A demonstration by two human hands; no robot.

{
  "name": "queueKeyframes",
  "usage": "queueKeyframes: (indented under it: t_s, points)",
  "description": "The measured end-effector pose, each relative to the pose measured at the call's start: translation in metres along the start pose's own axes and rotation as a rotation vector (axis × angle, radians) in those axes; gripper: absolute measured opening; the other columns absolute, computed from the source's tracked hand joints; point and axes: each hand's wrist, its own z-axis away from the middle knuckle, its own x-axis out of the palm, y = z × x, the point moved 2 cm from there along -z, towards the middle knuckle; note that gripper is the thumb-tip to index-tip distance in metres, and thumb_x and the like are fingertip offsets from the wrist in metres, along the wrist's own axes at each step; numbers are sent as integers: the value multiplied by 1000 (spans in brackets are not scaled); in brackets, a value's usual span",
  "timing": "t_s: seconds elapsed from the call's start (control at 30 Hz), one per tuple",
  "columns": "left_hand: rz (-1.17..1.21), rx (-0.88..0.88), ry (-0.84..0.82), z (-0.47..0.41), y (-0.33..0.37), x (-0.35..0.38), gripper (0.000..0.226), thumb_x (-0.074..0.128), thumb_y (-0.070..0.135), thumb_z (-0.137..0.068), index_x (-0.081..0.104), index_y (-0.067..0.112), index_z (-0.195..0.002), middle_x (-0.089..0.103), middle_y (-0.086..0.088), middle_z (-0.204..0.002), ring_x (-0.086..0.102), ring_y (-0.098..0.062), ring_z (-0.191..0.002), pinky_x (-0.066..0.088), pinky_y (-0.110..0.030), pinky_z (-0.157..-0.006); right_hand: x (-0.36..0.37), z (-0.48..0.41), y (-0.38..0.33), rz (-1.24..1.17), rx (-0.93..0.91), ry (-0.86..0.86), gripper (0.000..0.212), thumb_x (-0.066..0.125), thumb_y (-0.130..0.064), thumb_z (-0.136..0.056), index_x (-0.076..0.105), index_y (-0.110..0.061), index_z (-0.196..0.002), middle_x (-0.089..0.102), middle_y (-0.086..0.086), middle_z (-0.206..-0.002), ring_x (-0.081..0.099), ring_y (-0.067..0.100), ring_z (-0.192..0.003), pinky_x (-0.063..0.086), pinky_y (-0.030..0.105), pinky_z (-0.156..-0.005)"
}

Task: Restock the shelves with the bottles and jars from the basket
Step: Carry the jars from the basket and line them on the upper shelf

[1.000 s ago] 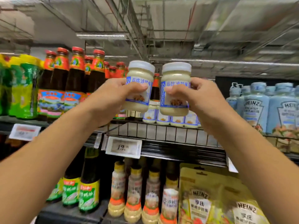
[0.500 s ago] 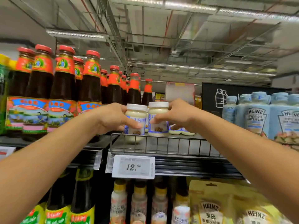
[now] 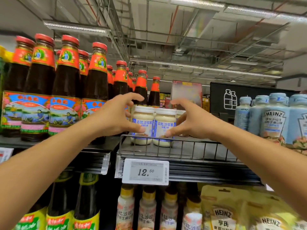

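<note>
Both jars were down, standing upright on the shelf (image 3: pixel 214 149) just behind the wire rail (image 3: pixel 182 140). The left jar (image 3: pixel 142 123) and right jar (image 3: pixel 165 126) sat side by side, touching, white lids level and blue labels facing you.

Your left hand (image 3: pixel 114 117) was spread wide around the left jar, fingers curved and splayed. The forefinger arched above the lid and the thumb tip lay across the label; I couldn't tell whether it pressed on it. No grip there. Your right hand (image 3: pixel 191 120) mirrored it at the right jar: fingers fanned out, thumb tip low by the label, nothing clasped.

More of the same jars showed behind your right hand. Dark sauce bottles (image 3: pixel 66 72) with red caps crowded the shelf on the left, and pale blue Heinz bottles (image 3: pixel 274 117) stood well to the right. A price tag (image 3: pixel 145 171) reading 12.50 hung below the rail. Under it were dressing bottles (image 3: pixel 147 211) and yellow Heinz pouches (image 3: pixel 232 213).
</note>
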Motion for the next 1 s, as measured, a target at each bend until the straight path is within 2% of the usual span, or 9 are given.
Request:
queueKeyframes:
  t_s: [0.07,0.2,0.3,0.37,0.43,0.57,0.67,0.9,1.0]
  points:
    - [-119,72,2,2,4,1,71,94,43,-53,51,60,-108,51,17,-111,62,-2,-88,50,-23,-70,-2,2,1,43,-79,27,89,95,-42,-57,50,-36,-134,69,-5,-86,68,9,-78,59,35,-77]
    - [-190,75,15,-4,9,4,68,94,44,-53,57,47,-111,51,17,-105,57,-1,-82,44,-23,-69,-2,-9,1,80,-101,-21,75,94,-36,-62,56,-28,-126,72,-5,-78,68,3,-65,58,33,-68]
    - [-209,58,-4,-14,11,3,71,95,45,-52,60,39,-114,55,16,-109,53,3,-80,44,-24,-69,0,-23,2,186,-85,-29,78,93,-38,-64,51,-26,-128,72,-1,-94,67,12,-77,58,38,-75]
    - [-215,45,-21,-18,12,7,75,97,41,-49,59,35,-114,57,11,-115,58,-3,-84,49,-29,-73,2,-32,5,251,-89,-41,79,91,-42,-66,48,-24,-129,70,2,-107,66,18,-87,55,36,-76]
    - [-282,43,-21,-22,12,13,77,96,39,-51,56,31,-116,56,7,-117,56,-12,-91,45,-29,-72,5,-38,7,301,-99,-58,83,89,-46,-67,45,-22,-133,66,5,-115,64,23,-96,51,34,-75]
    - [-373,24,-32,-33,8,22,76,94,39,-56,51,28,-118,55,4,-118,48,-14,-93,35,-26,-62,8,-48,7,372,-102,-69,83,88,-49,-68,43,-19,-131,63,3,-109,59,23,-93,44,31,-68]
    - [-452,-13,-49,-43,4,26,78,94,37,-58,48,26,-121,57,-2,-119,50,-18,-90,37,-29,-64,7,-54,5,409,-106,-102,82,87,-51,-69,42,-18,-130,57,-2,-101,55,20,-88,39,26,-59]
    - [-539,-20,-53,-57,-5,32,78,93,38,-58,46,26,-119,57,0,-106,48,-21,-84,37,-32,-62,11,-67,-1,467,-114,-163,76,86,-46,-73,42,-13,-125,60,2,-95,54,14,-76,51,36,-70]
    - [-520,-33,-43,-60,-11,34,79,93,37,-60,46,27,-122,50,3,-97,48,-20,-81,30,-27,-51,15,-72,-2,466,-113,-167,75,85,-44,-74,42,-12,-126,60,2,-93,56,17,-77,52,38,-72]
